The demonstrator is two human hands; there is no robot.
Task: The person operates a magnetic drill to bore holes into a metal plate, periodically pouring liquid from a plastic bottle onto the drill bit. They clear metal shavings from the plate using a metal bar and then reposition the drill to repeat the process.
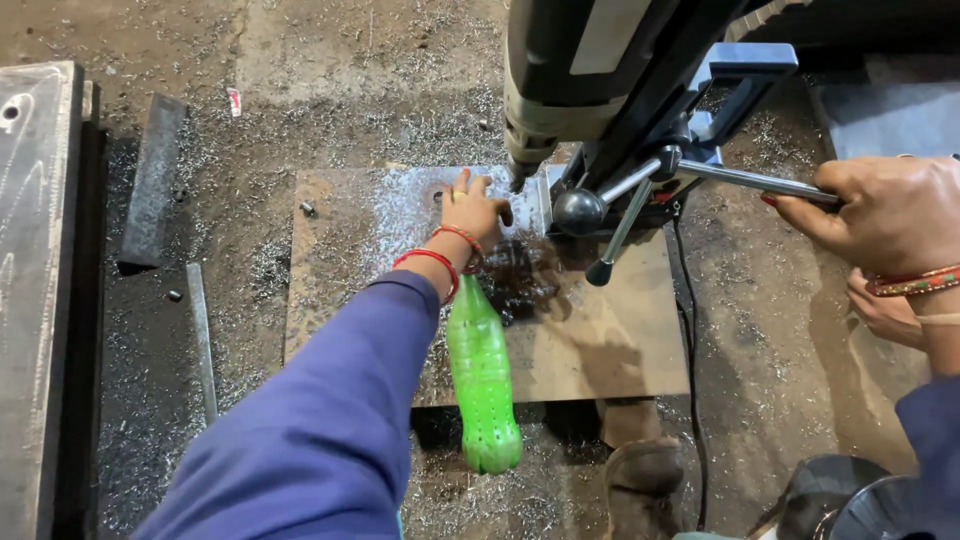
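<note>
While the left hand [473, 208] rests on the steel plate [610, 340] just beside the drill bit [517, 180], its fingers curl over the neck of a green plastic bottle [482, 385], which lies tilted back along the blue sleeve. Over on the other side, the right hand [885, 215] is clenched around the feed lever [755, 182] of the magnetic drill [610, 90]. Metal chips litter the plate and floor. A dark wet patch [520, 275] sits by the bit, probably coolant, though the view is murky. A good feed here wants steady, even lever pressure, with those left fingers kept clear of the spinning bit.
</note>
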